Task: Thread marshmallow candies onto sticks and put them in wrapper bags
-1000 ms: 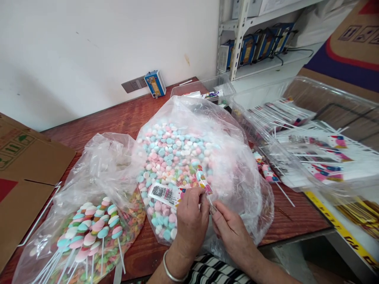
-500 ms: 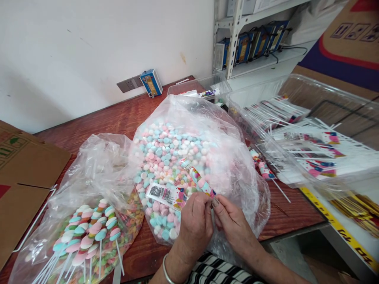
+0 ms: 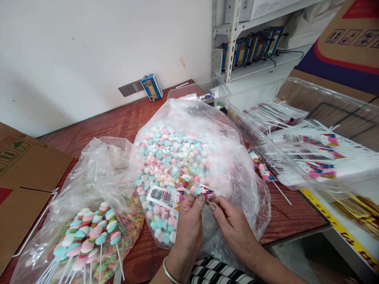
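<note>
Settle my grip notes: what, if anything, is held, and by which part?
A wrapped candy, by its near printed end, in the left hand; the right hand is at that end, its hold unclear.

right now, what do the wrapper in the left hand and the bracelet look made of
Wrapper: probably thin plastic film, clear and glossy with printed patches; candies show through.
Bracelet: likely metal, silvery and smooth, from its shine; plated or solid, unclear.
</note>
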Demonstrator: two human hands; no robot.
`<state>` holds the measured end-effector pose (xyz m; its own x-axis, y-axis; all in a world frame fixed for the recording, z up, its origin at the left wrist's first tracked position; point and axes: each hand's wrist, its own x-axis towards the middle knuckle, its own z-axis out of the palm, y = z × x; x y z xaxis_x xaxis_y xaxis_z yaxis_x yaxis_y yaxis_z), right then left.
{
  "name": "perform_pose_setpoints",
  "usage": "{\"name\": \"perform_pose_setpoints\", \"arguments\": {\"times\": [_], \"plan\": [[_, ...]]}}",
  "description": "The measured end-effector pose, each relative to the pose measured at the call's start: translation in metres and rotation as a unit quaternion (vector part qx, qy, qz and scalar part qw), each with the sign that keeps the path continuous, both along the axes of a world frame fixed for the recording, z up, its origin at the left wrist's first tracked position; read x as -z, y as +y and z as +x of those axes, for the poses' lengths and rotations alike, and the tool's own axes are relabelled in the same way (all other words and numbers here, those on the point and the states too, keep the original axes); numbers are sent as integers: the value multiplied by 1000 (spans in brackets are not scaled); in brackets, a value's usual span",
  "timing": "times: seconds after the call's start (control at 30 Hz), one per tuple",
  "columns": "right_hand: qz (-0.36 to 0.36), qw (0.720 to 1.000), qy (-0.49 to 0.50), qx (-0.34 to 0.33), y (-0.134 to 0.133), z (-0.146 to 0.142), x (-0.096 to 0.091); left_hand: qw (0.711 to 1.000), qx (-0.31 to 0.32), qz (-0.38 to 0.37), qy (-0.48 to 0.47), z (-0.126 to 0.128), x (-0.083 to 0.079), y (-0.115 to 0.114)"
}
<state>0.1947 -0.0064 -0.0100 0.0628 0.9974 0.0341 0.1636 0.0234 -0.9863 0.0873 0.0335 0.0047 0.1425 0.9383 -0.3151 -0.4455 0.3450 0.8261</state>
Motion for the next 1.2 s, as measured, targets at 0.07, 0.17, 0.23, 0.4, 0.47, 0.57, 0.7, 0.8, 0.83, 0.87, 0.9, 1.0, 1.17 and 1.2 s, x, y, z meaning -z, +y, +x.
{"name": "perform_pose_setpoints", "arguments": {"times": [0.07, 0.17, 0.23, 0.4, 0.47, 0.57, 0.7, 0.8, 0.83, 0.87, 0.9, 1.0, 1.17, 1.2], "plan": [[-11, 999, 27, 30, 1, -1, -1, 1000, -7, 1, 15, 1, 2, 0], [-2, 996, 35, 81, 4, -4, -2, 995, 32, 23, 91, 0, 5, -3], [26, 993, 4, 112, 7, -5, -2, 984, 57, 39, 163, -2, 5, -5], [120, 979, -104, 130, 9, -3, 7, 951, 5, 107, 291, -3, 3, -8], [139, 979, -97, 111, 9, -3, 8, 954, -4, 122, 272, -2, 4, -9], [60, 996, 38, 55, 11, -4, 4, 983, -5, 93, 155, 2, 8, -10], [-152, 923, 347, -60, 15, -3, -7, 998, 35, 33, -37, -1, 12, -4], [-255, 832, 476, -130, 16, 1, -13, 986, 120, -8, -117, -11, 14, 1], [-275, 808, 498, -153, 16, 2, -14, 981, 145, -20, -124, -15, 15, 2], [-290, 788, 514, -177, 15, 3, -13, 979, 163, -29, -117, -18, 15, 2], [-300, 773, 523, -199, 13, 4, -13, 979, 175, -33, -99, -20, 15, 2], [-291, 783, 505, -217, 4, 6, -11, 986, 163, -15, -36, -22, 14, 1], [-20, 998, 6, 51, -32, 41, -14, 996, 85, 17, 38, -23, 12, 6], [24, 986, -108, 126, -41, 54, -12, 996, 65, 31, 51, -25, 12, 9]]}}
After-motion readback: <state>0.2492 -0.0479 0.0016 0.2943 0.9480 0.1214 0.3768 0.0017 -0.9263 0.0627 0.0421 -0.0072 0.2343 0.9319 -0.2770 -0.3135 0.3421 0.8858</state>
